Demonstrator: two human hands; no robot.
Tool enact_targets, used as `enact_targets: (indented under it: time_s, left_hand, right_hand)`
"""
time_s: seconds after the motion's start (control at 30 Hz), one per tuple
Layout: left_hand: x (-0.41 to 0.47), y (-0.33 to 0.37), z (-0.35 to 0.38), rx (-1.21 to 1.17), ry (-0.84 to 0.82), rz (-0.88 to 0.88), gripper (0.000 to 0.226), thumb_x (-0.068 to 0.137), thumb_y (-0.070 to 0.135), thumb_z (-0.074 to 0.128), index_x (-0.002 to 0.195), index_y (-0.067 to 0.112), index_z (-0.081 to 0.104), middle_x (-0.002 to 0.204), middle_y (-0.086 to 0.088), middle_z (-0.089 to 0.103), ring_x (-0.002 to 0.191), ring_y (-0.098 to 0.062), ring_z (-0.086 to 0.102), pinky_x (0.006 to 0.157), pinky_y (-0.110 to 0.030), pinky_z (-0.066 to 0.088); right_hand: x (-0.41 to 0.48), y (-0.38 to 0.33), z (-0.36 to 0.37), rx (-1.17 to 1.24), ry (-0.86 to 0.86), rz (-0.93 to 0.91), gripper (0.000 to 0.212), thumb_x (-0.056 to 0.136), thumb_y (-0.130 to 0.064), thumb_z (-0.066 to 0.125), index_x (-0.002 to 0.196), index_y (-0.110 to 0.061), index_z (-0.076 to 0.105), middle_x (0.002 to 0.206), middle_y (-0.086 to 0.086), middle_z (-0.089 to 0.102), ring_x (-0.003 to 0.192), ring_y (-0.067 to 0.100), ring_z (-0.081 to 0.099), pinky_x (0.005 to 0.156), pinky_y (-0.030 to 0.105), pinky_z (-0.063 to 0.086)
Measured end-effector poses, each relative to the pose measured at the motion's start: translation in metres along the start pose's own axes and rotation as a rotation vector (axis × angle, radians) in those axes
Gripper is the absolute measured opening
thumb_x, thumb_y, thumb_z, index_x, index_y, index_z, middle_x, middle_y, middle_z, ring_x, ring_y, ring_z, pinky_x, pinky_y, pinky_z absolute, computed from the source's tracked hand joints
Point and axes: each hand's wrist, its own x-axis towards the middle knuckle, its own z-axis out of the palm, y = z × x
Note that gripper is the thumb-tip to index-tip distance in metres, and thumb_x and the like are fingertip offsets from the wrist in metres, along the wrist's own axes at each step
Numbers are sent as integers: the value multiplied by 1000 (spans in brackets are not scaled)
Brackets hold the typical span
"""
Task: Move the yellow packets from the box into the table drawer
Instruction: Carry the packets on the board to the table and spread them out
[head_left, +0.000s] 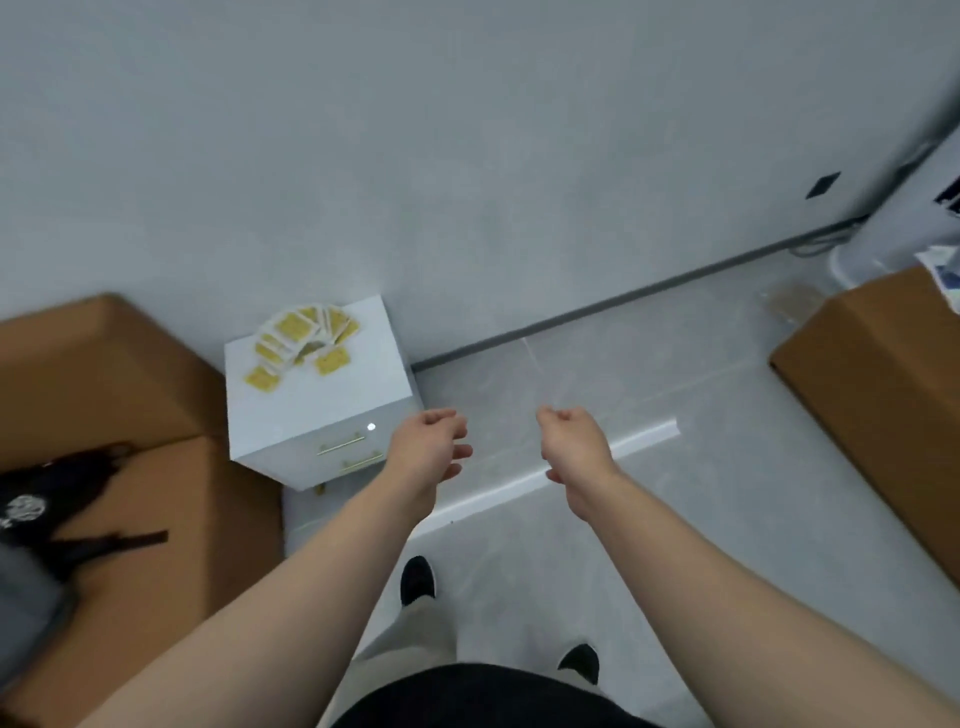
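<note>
We have one wide-angle view, worn on the person's head, looking forward and steeply down from standing height. The grey wall (467, 130) fills the top and the tiled floor (675, 415) lies far below. The left hand (428, 441) and right hand (574, 441) sit at centre, with the white drawer cabinet (322, 410) low at left.

So the little table (311, 400) is backed up against the wall (467, 156), with a big box (104, 374) jammed in on its left. The packets (304, 338) are fanned out on the tabletop, toward the back left corner. Two drawer handles (341, 445) sit on the front face, one above the other. A second box (218, 530) is in front of the first, with a bag (78, 499) lying on it. A third box (883, 395) is well off to the right. The person's left hand (428, 441) hangs just right of the handles, and the right hand (571, 441) is further right, over the floor (701, 519).
</note>
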Motion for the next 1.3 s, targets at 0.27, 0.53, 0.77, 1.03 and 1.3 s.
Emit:
enact_targets:
  time_s: [0.27, 0.53, 0.77, 1.03, 1.3]
  left_hand:
    - [87, 14, -134, -89, 37, -59, 17, 99, 15, 56, 115, 11, 59, 101, -6, 64, 76, -21, 65, 62, -30, 42]
    - [184, 50, -252, -125, 84, -128, 19, 98, 17, 57, 116, 11, 60, 103, -7, 64, 81, -21, 65, 68, -32, 46]
    - [267, 77, -295, -169, 142, -230, 14, 99, 15, 56, 112, 11, 61, 102, -6, 64, 80, -20, 66, 67, -31, 48]
    - [356, 125, -362, -5, 246, -285, 23, 99, 19, 58, 119, 9, 60, 104, -6, 64, 86, -22, 66, 67, -32, 50]
    - [438, 156, -388, 34, 234, -343, 13, 101, 20, 56, 111, 12, 60, 97, -2, 62, 82, -18, 65, 72, -32, 51]
  right_hand:
    - [29, -42, 140, -66, -10, 6, 25, 102, -40, 47, 107, -15, 53, 83, 0, 51, 79, 20, 51, 90, 42, 49]
    - [53, -85, 274, -78, -41, 105, 30, 102, -34, 46, 88, -8, 50, 79, 5, 43, 79, 23, 45, 72, 36, 39]
    - [117, -125, 346, -110, -91, 177, 47, 101, -34, 46, 126, 5, 53, 91, 7, 46, 84, 23, 45, 70, 35, 41]
    - [197, -161, 415, -39, -140, 422, 34, 102, -36, 48, 125, -10, 53, 102, 5, 53, 87, 22, 56, 65, 32, 45]
    - [229, -172, 470, -39, -113, 510, 32, 103, -36, 48, 123, -11, 53, 102, 6, 54, 85, 23, 58, 63, 32, 47]
